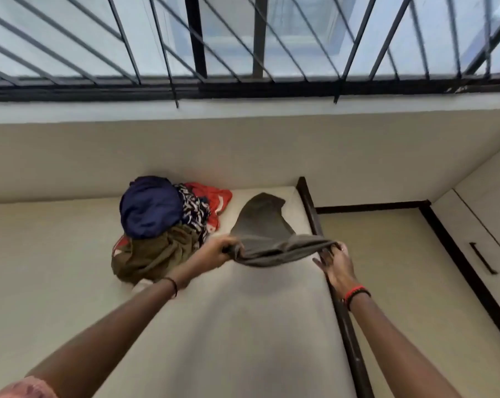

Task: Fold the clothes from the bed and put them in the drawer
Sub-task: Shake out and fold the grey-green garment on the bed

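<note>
A grey garment (260,225) is stretched between both hands above the far right part of the bed (237,326). My left hand (218,251) grips its left edge and my right hand (339,262) grips its right edge; the far end of the cloth lies on the mattress. To the left sits a heap of clothes: a navy piece (149,208) on top, an olive one (154,254) below, a patterned dark one (195,212) and a red one (214,201) behind. A drawer front with a dark handle (483,258) is at the right.
The bed's dark wooden frame (345,326) runs along its right side, with beige floor (392,254) beyond. A barred window (243,44) spans the wall above the bed. White cabinet fronts (478,225) stand at the far right.
</note>
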Demonstrator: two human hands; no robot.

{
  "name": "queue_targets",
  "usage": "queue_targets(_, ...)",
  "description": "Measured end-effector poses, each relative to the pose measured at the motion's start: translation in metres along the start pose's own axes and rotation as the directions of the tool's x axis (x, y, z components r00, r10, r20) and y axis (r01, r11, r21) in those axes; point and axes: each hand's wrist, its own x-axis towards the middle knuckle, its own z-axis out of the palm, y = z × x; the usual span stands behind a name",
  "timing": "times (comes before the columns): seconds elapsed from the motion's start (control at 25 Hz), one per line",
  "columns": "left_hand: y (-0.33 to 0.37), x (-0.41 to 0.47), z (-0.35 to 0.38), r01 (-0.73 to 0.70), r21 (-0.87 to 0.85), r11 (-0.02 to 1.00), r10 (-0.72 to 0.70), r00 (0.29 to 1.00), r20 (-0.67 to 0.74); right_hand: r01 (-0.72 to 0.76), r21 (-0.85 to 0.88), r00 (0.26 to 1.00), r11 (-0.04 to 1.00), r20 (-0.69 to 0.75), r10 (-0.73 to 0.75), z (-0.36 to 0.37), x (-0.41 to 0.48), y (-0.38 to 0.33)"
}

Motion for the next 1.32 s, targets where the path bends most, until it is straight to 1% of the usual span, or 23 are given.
queue_targets(0.04,-0.024,-0.023,0.029,0.016,-0.015,1.000,-0.015,0.999,0.052,-0.039,-0.012,0.999,0.999,-0.029,0.039,-0.014,0.000,0.037)
queue_targets(0.16,-0.094,-0.091,0.110,0.095,0.010,0.995,-0.095,0.978,0.183,-0.107,-0.035,0.990,0.994,-0.093,0.104,-0.055,-0.009,0.139)
queue_targets(0.28,-0.139,-0.148,0.177,0.156,0.046,0.987,-0.162,0.933,0.321,-0.158,-0.065,0.978,0.985,-0.145,0.147,-0.094,-0.025,0.219)
queue_targets(0.44,-0.153,-0.196,0.232,0.181,0.091,0.979,-0.202,0.856,0.476,-0.195,-0.088,0.963,0.977,-0.207,0.174,-0.135,-0.055,0.275)
queue_targets(0.6,-0.157,-0.230,0.260,0.248,0.034,0.968,-0.218,0.770,0.600,-0.266,-0.164,0.934,0.950,-0.289,0.211,-0.166,-0.080,0.300)
queue_targets(0.64,-0.156,-0.237,0.264,0.281,-0.002,0.960,-0.224,0.769,0.599,-0.273,-0.200,0.930,0.941,-0.304,0.205,-0.173,-0.085,0.304)
queue_targets(0.72,-0.149,-0.242,0.264,0.388,-0.108,0.915,-0.274,0.795,0.542,-0.243,-0.283,0.940,0.928,-0.307,0.152,-0.183,-0.090,0.307)
queue_targets(0.76,-0.143,-0.241,0.261,0.472,-0.170,0.865,-0.333,0.794,0.508,-0.213,-0.330,0.949,0.920,-0.293,0.115,-0.185,-0.088,0.304)
queue_targets(0.84,-0.135,-0.238,0.250,0.620,-0.291,0.728,-0.472,0.762,0.442,-0.137,-0.430,0.971,0.892,-0.235,0.035,-0.181,-0.077,0.295)
queue_targets(0.92,-0.137,-0.235,0.239,0.690,-0.392,0.609,-0.572,0.724,0.385,-0.055,-0.513,0.986,0.856,-0.161,-0.033,-0.168,-0.055,0.277)
queue_targets(1.08,-0.141,-0.225,0.217,0.726,-0.523,0.447,-0.690,0.652,0.315,0.085,-0.651,0.994,0.754,0.000,-0.112,-0.114,0.003,0.232)
queue_targets(1.2,-0.143,-0.214,0.206,0.703,-0.580,0.411,-0.704,0.649,0.288,0.170,-0.785,0.984,0.595,0.108,-0.139,-0.065,0.044,0.209)
queue_targets(1.24,-0.146,-0.209,0.203,0.695,-0.597,0.401,-0.710,0.648,0.277,0.199,-0.819,0.980,0.539,0.151,-0.132,-0.048,0.058,0.205)
queue_targets(1.32,-0.153,-0.199,0.199,0.672,-0.641,0.370,-0.719,0.644,0.260,0.234,-0.856,0.972,0.460,0.219,-0.088,-0.017,0.086,0.202)
